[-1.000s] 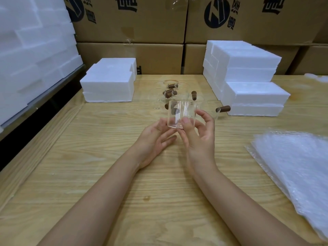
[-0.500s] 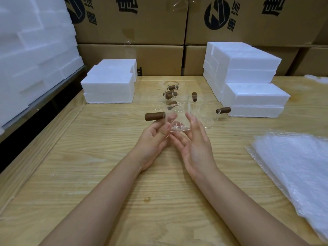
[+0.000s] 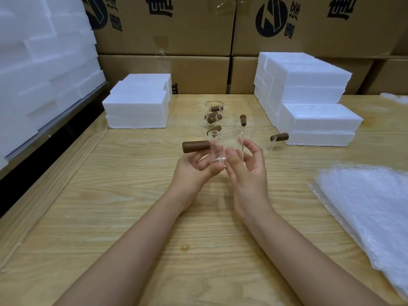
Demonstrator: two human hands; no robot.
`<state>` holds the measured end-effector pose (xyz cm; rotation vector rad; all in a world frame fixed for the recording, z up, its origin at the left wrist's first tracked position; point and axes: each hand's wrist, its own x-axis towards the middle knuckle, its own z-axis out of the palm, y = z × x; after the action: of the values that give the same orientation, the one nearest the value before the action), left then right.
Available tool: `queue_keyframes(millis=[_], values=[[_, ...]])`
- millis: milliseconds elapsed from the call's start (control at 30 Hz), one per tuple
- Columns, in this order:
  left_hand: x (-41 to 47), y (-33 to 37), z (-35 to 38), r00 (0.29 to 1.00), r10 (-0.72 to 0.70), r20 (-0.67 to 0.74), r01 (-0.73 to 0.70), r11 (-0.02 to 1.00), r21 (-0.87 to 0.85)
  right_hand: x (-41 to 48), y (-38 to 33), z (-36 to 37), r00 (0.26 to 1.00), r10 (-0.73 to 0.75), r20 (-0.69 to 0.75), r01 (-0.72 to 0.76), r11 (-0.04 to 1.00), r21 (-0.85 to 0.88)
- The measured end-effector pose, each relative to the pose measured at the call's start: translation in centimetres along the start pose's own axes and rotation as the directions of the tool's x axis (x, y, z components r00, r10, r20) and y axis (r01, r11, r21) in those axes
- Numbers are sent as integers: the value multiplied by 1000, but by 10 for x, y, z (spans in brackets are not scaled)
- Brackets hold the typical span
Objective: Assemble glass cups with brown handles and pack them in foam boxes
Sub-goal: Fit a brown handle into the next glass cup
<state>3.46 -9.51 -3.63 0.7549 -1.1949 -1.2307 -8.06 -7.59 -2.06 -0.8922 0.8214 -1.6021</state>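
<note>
Holding the clear cylindrical glass cup (image 3: 229, 140) above the pale wooden surface (image 3: 132, 195), we pinch its base with the left hand (image 3: 192, 173) and curl the right hand (image 3: 249, 175) round its side. Its brown cylindrical handle (image 3: 196, 147) juts out past the left hand. Smooth glass could slip from our hands and crack.

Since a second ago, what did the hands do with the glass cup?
They turned the glass cup, so its brown handle swung from behind the glass out to the left. The left hand and right hand stayed on it. The other cups, foam boxes and bubble wrap did not move.
</note>
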Motion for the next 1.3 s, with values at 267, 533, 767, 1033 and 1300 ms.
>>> queue_keyframes(millis=[267, 533, 767, 1033, 1300], values=[[0, 3, -5, 988, -117, 100, 130, 983, -132, 2, -4, 1, 978, 191, 80, -204, 956, 213], [-2, 3, -3, 979, -157, 131, 170, 981, -93, 4, -2, 2, 951, 306, 37, -308, 938, 158], [0, 0, -5, 996, -87, 26, 89, 994, -58, 5, 3, -2, 986, 166, -24, -166, 986, 1], [3, -3, -6, 999, -29, -39, 28, 999, -28, 0, 0, 1, 995, 73, 62, -70, 997, -43], [0, 6, -5, 983, -175, 50, 180, 973, -142, -2, 3, 2, 999, -29, 40, 37, 969, -245]])
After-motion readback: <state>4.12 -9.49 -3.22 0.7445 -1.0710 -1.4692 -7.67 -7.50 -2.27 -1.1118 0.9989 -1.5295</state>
